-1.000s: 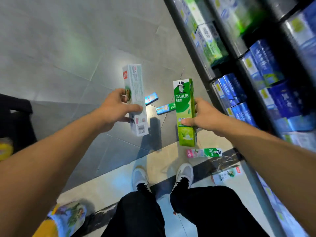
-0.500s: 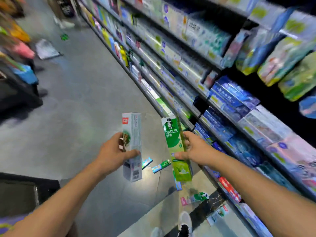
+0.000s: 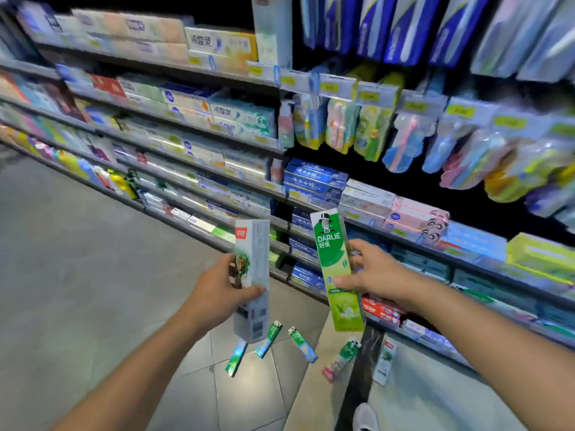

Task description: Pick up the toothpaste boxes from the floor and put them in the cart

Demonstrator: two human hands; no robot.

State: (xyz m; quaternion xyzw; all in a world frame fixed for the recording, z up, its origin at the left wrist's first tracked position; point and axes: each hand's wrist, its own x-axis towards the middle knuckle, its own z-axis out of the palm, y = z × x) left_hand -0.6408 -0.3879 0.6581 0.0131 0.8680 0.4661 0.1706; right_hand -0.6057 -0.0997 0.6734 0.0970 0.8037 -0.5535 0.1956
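At chest height before you, two toothpaste boxes, both upright. Item one: pale grey-white box [image 3: 252, 278] with a red logo near its top, gripped by your left hand [image 3: 217, 293], thumb curled across the front, fingers behind. Item two: green Darlie box [image 3: 337, 269], tilted slightly, pinched at mid-length by your right hand [image 3: 373, 272], thumb on the front face, fingers round the far edge. The two boxes stand near each other without touching.

On the floor [image 3: 77, 275] below, five more boxes, lying flat and apart: a blue-green box [image 3: 236, 357], a green box [image 3: 269, 339], a green-and-blue box [image 3: 302, 344], a pink-ended green box [image 3: 341, 359] on the pale tile strip, and a white box [image 3: 385, 361] nearest the shelving.

Beyond: stocked store shelves [image 3: 199, 157] of toothpaste cartons, hanging toothbrush packs [image 3: 373, 132] to the right. One white shoe [image 3: 365, 418] at the lower edge.
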